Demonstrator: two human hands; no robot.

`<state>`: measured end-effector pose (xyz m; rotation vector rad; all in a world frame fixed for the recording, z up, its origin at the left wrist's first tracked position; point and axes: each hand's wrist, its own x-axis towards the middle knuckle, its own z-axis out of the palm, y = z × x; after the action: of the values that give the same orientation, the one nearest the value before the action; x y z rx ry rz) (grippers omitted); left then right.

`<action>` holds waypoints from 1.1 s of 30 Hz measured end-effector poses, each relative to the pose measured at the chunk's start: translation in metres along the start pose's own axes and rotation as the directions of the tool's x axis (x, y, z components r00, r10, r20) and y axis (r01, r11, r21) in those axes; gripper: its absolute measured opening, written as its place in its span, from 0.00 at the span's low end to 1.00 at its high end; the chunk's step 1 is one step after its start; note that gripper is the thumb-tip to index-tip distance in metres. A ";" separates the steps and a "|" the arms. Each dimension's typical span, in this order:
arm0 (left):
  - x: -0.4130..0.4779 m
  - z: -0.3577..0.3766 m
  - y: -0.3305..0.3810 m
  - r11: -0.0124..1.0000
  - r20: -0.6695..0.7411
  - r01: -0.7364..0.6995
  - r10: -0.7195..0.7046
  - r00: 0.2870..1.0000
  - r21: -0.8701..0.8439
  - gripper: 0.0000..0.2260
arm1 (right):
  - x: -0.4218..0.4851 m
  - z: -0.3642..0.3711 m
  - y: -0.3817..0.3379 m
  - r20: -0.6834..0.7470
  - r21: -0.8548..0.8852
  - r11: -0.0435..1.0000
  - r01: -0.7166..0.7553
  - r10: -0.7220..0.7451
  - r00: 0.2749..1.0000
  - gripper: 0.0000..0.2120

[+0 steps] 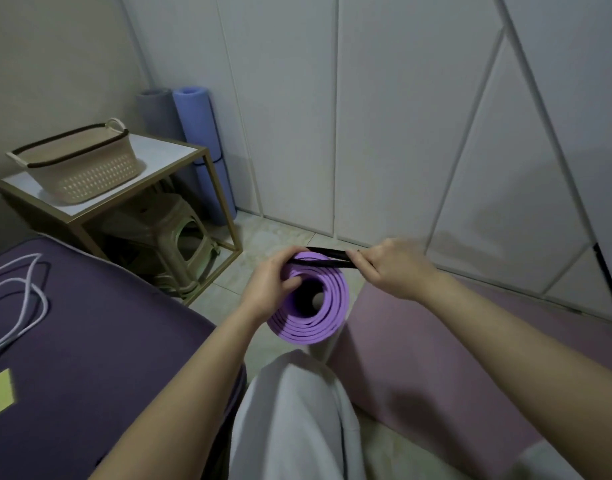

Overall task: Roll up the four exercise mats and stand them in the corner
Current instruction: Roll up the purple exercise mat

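- Grips the top rim of the purple rolled mat (pixel 318 317) with the left hand (pixel 270 289); thumb inside the hollow core, fingers curled over the far edge onto one end of a black strap (pixel 327 258)
- Pinches the other end of that strap with the right hand (pixel 391 268); holds it stretched across the far side of the roll's top; hands apart, joined only by the strap
- Stands the purple roll on end on the tiled floor, to the right of the side table (pixel 173 152) and nearer the camera than it
- Shows a blue rolled mat (pixel 202 133) and a grey rolled mat (pixel 155 109) upright in the corner behind the side table, side by side; blue one on the right, a dark band round it
- Shows a pink mat (pixel 436 358) flat and unrolled on the floor, well to the right of the side table
- Shows a beige basket (pixel 86 171) on top of the side table; a beige stool (pixel 166 220) underneath it
- Shows a dark purple bed (pixel 90 323) at the near left of the side table; a white cord (pixel 20 289) looped on it
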<state>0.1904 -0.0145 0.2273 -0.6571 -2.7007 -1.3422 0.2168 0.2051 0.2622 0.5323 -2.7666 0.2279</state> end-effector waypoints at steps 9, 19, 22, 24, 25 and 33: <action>0.005 -0.016 -0.010 1.000 0.012 0.010 -0.010 1.000 0.004 0.19 | 0.015 0.014 -0.025 0.405 0.379 0.864 -0.330 0.166 0.899 0.20; 0.009 -0.006 -0.011 0.994 0.051 -0.100 0.098 0.994 0.034 0.17 | 0.016 0.009 -0.015 0.513 0.585 0.619 -0.525 0.218 0.830 0.20; 0.019 0.001 -0.011 0.985 0.072 -0.151 0.145 0.987 0.083 0.16 | 0.017 0.005 -0.009 0.524 0.555 0.627 -0.547 0.248 0.815 0.25; 0.024 0.008 -0.005 0.978 0.100 -0.188 0.180 0.979 0.086 0.16 | 0.017 0.005 -0.003 0.526 0.546 0.611 -0.572 0.281 0.803 0.24; 0.026 0.011 -0.003 0.974 0.110 -0.208 0.198 0.974 0.087 0.16 | 0.017 0.007 -0.001 0.527 0.545 0.608 -0.578 0.287 0.800 0.24; 0.045 0.024 0.014 0.983 0.111 -0.179 0.174 0.978 0.035 0.13 | 0.022 -0.006 0.008 0.552 0.391 0.722 -0.570 0.312 0.773 0.23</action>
<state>0.1586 0.0268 0.2335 -0.9658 -2.6682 -1.2348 0.1961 0.2067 0.2746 -0.0268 -3.2417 1.1808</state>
